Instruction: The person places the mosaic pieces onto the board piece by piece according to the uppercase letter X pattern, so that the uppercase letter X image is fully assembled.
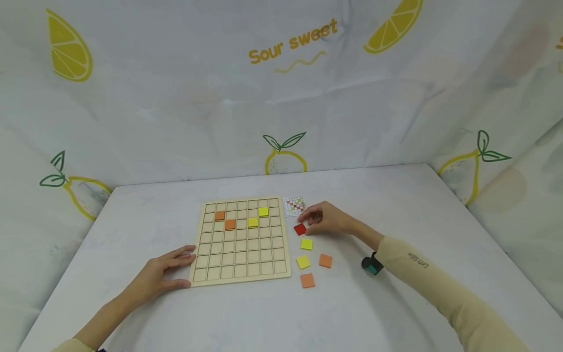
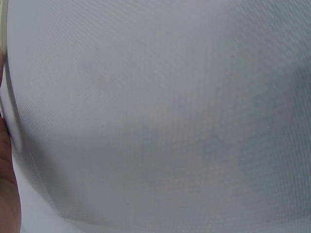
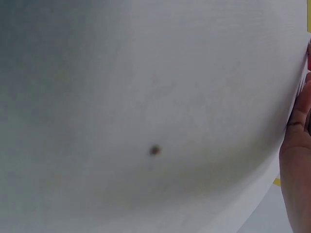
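A wooden grid board [image 1: 241, 257] lies flat on the table. Orange tiles [image 1: 220, 215] and yellow tiles [image 1: 263, 211] sit in some of its upper squares. My left hand [image 1: 154, 275] rests against the board's left edge, fingers extended and thumb near the lower corner. To the right of the board, my right hand [image 1: 330, 218] pinches a red tile [image 1: 300, 229] between thumb and fingers, low over the table. Both wrist views show mostly tabletop. The left hand [image 2: 8, 184] is just a sliver at one edge, and part of the right hand [image 3: 297, 160] shows at the other.
Below the red tile lie loose yellow tiles [image 1: 306, 244] and loose orange tiles [image 1: 325, 260]. A small printed pattern card [image 1: 294, 206] is beside the board's upper right corner. A lemon-print cloth [image 1: 198, 112] hangs behind the table [image 1: 246, 318].
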Motion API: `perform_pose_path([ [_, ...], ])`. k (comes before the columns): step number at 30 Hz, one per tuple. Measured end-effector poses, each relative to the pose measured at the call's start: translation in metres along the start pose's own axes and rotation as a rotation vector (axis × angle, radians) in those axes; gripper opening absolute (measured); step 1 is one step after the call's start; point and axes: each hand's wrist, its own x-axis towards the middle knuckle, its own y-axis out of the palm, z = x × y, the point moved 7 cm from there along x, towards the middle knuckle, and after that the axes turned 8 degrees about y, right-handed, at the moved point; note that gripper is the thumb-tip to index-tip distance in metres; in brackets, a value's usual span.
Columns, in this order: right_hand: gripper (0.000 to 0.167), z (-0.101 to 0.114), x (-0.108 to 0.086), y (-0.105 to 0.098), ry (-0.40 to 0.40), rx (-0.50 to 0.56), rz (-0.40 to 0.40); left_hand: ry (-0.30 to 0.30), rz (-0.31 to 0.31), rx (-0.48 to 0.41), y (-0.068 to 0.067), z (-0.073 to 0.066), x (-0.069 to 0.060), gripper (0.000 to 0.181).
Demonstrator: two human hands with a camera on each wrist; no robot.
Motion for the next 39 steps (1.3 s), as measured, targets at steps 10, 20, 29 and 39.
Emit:
perform_pose_path([
  [10,0.024,-0.001,-0.005,-0.001,-0.045,-0.055,-0.053,0.006,-0.001,-0.008,0.000,0.001,0.000,0.056],
  [20,0.025,-0.004,-0.014,-0.008,-0.009,-0.020,-0.123,0.022,-0.008,-0.007,0.001,0.002,-0.001,0.057],
  [29,0.031,-0.009,-0.022,-0.012,0.111,0.058,-0.194,0.023,-0.007,-0.015,0.000,0.001,-0.001,0.056],
  [39,0.032,-0.004,-0.037,-0.011,0.245,0.146,-0.291,0.026,-0.007,-0.014,0.001,0.001,0.000,0.056],
])
